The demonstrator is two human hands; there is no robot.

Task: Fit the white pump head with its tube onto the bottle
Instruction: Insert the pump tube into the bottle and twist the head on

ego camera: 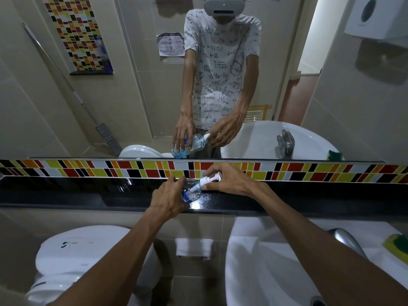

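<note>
The right hand (229, 180) pinches the white pump head (209, 179) between thumb and fingertips, the pump seated at the neck of the clear bottle (192, 192); the left hand (169, 198) wraps closed around the bottle's body, holding it tilted toward the right on the glossy black ledge (287, 199); a band of coloured mosaic tiles (99, 171) runs behind the ledge, under a wide mirror (132, 85) reflecting the person; below sit a white toilet cistern (81, 250) at left and a white basin (265, 261) at right, with a green-yellow sponge (395, 245) near its tap (346, 239).
</note>
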